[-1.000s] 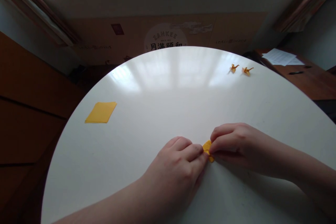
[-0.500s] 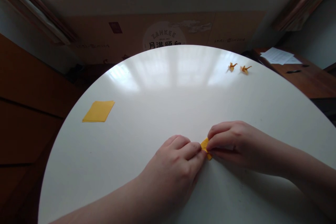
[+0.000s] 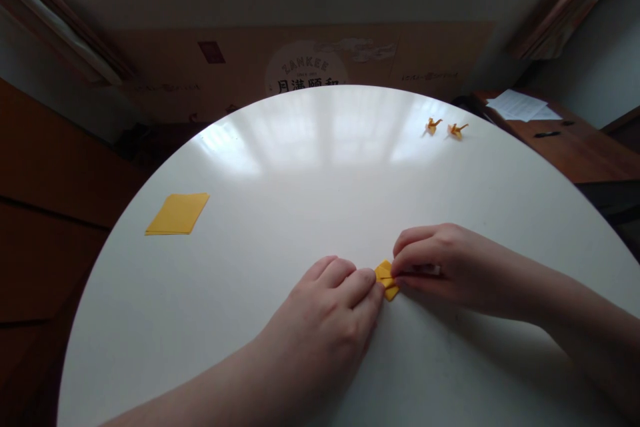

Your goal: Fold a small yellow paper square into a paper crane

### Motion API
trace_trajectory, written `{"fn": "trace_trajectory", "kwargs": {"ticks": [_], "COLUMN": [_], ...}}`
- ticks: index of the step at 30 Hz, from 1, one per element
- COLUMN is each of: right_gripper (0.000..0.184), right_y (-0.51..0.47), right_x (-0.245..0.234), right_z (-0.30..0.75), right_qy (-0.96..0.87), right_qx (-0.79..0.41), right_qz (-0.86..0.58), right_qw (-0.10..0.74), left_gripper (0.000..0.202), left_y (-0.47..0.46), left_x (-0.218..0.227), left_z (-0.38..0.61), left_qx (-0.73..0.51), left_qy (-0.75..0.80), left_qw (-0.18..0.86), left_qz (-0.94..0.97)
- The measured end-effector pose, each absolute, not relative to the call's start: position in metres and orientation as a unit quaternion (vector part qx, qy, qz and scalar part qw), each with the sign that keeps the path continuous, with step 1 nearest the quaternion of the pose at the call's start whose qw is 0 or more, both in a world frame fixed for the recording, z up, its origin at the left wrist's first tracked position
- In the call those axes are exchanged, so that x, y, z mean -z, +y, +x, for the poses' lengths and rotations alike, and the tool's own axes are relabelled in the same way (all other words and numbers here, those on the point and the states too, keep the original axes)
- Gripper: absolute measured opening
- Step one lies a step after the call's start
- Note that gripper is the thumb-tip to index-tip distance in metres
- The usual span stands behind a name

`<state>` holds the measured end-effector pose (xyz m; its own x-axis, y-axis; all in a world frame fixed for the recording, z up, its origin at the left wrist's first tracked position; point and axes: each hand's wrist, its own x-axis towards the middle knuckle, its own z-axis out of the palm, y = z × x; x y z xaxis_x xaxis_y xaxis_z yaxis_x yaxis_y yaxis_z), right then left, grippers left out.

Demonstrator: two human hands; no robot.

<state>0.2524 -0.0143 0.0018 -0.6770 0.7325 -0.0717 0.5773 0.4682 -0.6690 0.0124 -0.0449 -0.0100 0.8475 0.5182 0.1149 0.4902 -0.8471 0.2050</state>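
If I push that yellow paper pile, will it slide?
Likely yes: the yellow paper pile lies flat on the glossy white table, so it should slide easily. The sheets look thin, so lifted they would probably flop and fan apart.

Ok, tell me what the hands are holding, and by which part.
A small folded yellow paper, low over the table: the left hand holds its left edge, the right hand pinches its right edge.

Both forearms reach in from the near edge and converge. The left hand (image 3: 325,320) lies palm down with fingers bent and thumb hidden. The right hand (image 3: 440,267) pinches thumb against forefinger, its fingertips almost meeting the left's.
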Motion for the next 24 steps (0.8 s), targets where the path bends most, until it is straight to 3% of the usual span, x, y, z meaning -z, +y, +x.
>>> {"fn": "trace_trajectory", "kwargs": {"ticks": [14,24], "right_gripper": [0.012,0.013], "right_y": [-0.017,-0.018], "right_x": [-0.005,-0.003], "right_z": [0.249,0.250], "right_qy": [-0.856,-0.850], "right_qx": [-0.295,-0.278], "right_qz": [-0.415,-0.432], "right_qw": [0.094,0.113], "left_gripper": [0.035,0.040], "left_y": [-0.046,-0.052], "left_x": [0.005,0.013], "left_z": [0.015,0.020], "left_qx": [-0.093,-0.074], "left_qy": [0.231,0.271], "left_qw": [0.049,0.095], "left_qz": [0.967,0.955]}}
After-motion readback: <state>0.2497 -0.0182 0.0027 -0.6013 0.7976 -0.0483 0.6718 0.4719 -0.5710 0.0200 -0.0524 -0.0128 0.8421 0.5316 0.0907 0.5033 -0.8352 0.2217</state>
